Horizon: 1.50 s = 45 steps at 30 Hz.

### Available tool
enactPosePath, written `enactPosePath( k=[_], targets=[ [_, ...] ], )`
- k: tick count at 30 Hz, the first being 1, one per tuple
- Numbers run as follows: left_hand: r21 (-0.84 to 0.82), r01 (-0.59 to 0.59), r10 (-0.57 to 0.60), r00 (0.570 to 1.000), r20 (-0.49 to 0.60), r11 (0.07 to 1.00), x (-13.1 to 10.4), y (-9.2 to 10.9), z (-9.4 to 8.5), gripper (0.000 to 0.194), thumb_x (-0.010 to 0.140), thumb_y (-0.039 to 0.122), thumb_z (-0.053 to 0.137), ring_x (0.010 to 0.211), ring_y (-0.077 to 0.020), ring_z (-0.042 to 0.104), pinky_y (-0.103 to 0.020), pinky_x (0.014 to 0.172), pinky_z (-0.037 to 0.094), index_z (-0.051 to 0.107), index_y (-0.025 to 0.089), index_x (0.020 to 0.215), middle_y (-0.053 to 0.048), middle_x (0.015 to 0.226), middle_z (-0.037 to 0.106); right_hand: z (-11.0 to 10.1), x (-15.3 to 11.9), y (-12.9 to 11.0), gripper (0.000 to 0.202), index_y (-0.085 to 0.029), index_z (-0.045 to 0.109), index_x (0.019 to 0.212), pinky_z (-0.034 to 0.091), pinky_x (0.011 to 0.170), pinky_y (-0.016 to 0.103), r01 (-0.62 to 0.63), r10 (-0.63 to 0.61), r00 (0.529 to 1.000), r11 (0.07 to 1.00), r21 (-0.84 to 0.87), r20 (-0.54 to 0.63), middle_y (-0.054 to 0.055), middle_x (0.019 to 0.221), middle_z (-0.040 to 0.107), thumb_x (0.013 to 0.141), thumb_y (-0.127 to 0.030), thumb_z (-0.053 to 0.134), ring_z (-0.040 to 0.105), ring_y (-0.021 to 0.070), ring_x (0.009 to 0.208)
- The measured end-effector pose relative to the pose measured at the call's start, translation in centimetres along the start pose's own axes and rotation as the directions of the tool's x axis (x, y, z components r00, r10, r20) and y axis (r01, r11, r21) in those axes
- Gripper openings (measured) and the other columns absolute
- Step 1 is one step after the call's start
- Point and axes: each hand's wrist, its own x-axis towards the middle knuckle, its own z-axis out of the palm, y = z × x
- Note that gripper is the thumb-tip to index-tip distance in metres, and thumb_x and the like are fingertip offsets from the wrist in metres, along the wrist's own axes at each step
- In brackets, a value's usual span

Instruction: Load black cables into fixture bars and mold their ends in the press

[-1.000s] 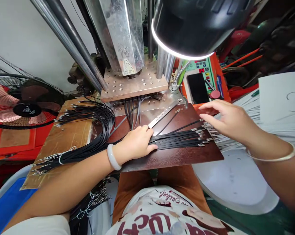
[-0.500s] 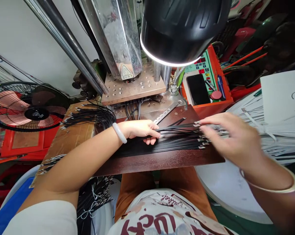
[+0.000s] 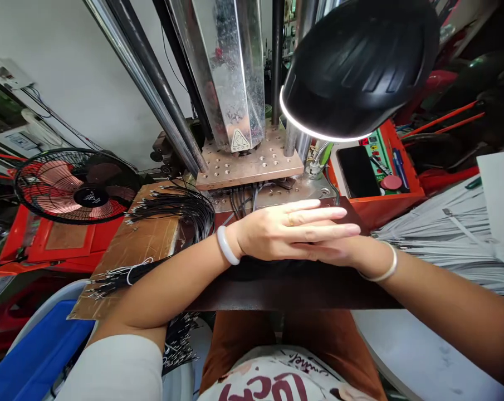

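My left hand (image 3: 293,229) is open, its fingers stretched out to the right above the dark brown work board (image 3: 277,292). Beneath it my right hand (image 3: 341,249) reaches in from the right, and the two overlap. Most of the right hand's fingers are hidden by the left, so I cannot see whether they hold anything. Under both hands lie dark flat strips, barely visible against the board. A bundle of black cords with silvery tips (image 3: 172,206) lies to the left on a cardboard surface.
Behind the board stands a press with a drilled metal plate (image 3: 252,170). A black lamp (image 3: 356,78) hangs above right. A fan (image 3: 88,195) stands left. White strips (image 3: 439,239) and a red bin with a phone (image 3: 358,170) are on the right.
My left hand has let go of the black strips and stretched out flat. My right hand has moved left from the strip ends to under the left. The view has shifted.
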Motion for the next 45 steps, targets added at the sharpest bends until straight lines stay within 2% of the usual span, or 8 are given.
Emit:
enactPosePath(
  k=[2, 6, 9, 19, 24, 27, 32, 45],
  targets=[
    [-0.125, 0.134, -0.147, 0.984, -0.102, 0.983, 0.0, -0.5, -0.1, 0.028, 0.096, 0.027, 0.049, 0.127, -0.0198, 0.055, -0.040, 0.114, 0.038, 0.071, 0.021, 0.112, -0.005, 0.119, 0.070, -0.3, 1.4, 2.7, 0.034, -0.026, 0.069, 0.108, 0.050, 0.080, 0.051, 0.020, -0.014, 0.997, 0.997, -0.072, 0.081, 0.008, 0.098, 0.069, 0.095, -0.047, 0.046, 0.062, 0.0256, 0.092],
    [-0.411, 0.430, -0.587, 0.685, -0.431, 0.804, -1.2, -2.2, -1.2, 0.028, 0.092, 0.034, 0.058, 0.096, -0.0206, 0.070, -0.034, 0.093, 0.054, 0.073, 0.011, 0.100, -0.012, 0.100, 0.074, -1.2, 1.6, 7.4, 0.030, -0.021, 0.070, 0.102, 0.045, 0.078, 0.048, 0.061, 0.021, 0.963, 0.954, -0.293, 0.269, 0.012, 0.096, 0.065, 0.089, -0.041, 0.053, 0.058, 0.0283, 0.091],
    [-0.459, 0.487, -0.666, 0.608, -0.433, 0.743, -1.8, -2.9, -1.3, 0.028, 0.089, 0.036, 0.061, 0.092, -0.0212, 0.070, -0.033, 0.089, 0.054, 0.074, 0.011, 0.093, -0.011, 0.096, 0.075, -0.4, 0.0, 6.8, 0.028, -0.020, 0.069, 0.099, 0.043, 0.079, 0.042, 0.047, 0.038, 0.959, 0.956, -0.291, 0.281, 0.011, 0.095, 0.063, 0.094, -0.035, 0.046, 0.055, 0.0247, 0.088],
    [-0.376, 0.517, -0.637, 0.661, -0.396, 0.769, -2.5, -4.7, 2.5, 0.022, 0.088, 0.030, 0.061, 0.085, -0.0178, 0.069, -0.029, 0.083, 0.053, 0.075, 0.014, 0.088, -0.008, 0.090, 0.075, 1.4, 1.1, 1.0, 0.036, -0.019, 0.061, 0.110, 0.048, 0.093, 0.044, -0.268, 0.270, 0.962, 0.962, 0.051, -0.045, 0.011, 0.112, 0.065, 0.079, -0.036, 0.065, 0.061, 0.0279, 0.105],
    [-0.417, 0.485, -0.635, 0.653, -0.412, 0.769, -2.1, -3.5, 1.3, 0.021, 0.083, 0.035, 0.069, 0.079, -0.0179, 0.071, -0.027, 0.078, 0.056, 0.075, 0.016, 0.086, -0.006, 0.086, 0.075, 2.1, 2.6, 0.5, 0.026, -0.018, 0.068, 0.076, 0.050, 0.065, 0.033, -0.431, 0.394, 0.901, 0.861, 0.270, 0.182, 0.004, 0.074, 0.071, 0.085, -0.039, 0.056, 0.065, 0.0211, 0.068],
    [-0.361, 0.539, -0.649, 0.623, -0.437, 0.761, -2.4, -2.7, 2.3, 0.015, 0.085, 0.027, 0.066, 0.083, -0.0178, 0.070, -0.027, 0.081, 0.055, 0.075, 0.015, 0.089, -0.006, 0.090, 0.075, 2.0, 1.4, 0.2, 0.030, -0.018, 0.070, 0.076, 0.048, 0.067, 0.034, -0.353, 0.351, 0.936, 0.931, 0.089, 0.035, 0.005, 0.076, 0.071, 0.089, -0.035, 0.050, 0.064, 0.0221, 0.072],
    [-0.159, 0.614, -0.629, 0.711, -0.315, 0.773, -3.1, -1.1, 5.0, 0.017, 0.083, 0.006, 0.057, 0.078, -0.0157, 0.066, -0.025, 0.075, 0.053, 0.073, 0.012, 0.079, -0.007, 0.083, 0.071, 1.5, -1.4, 0.3, 0.021, -0.017, 0.066, 0.074, 0.047, 0.070, 0.036, -0.171, 0.156, 0.984, 0.959, -0.224, -0.084, 0.008, 0.073, 0.066, 0.086, -0.023, 0.050, 0.060, 0.0231, 0.074],
    [-0.010, 0.565, -0.523, 0.755, -0.396, 0.825, -3.6, 0.4, 6.9, 0.033, 0.078, -0.001, 0.052, 0.074, -0.0140, 0.069, -0.028, 0.078, 0.049, 0.075, 0.019, 0.092, 0.001, 0.086, 0.077, 1.2, -1.8, -0.6, 0.013, -0.019, 0.067, 0.084, 0.046, 0.065, 0.031, -0.004, 0.002, 0.997, 1.000, -0.028, -0.083, 0.005, 0.077, 0.061, 0.090, -0.020, 0.055, 0.058, 0.0181, 0.073]
  ],
)
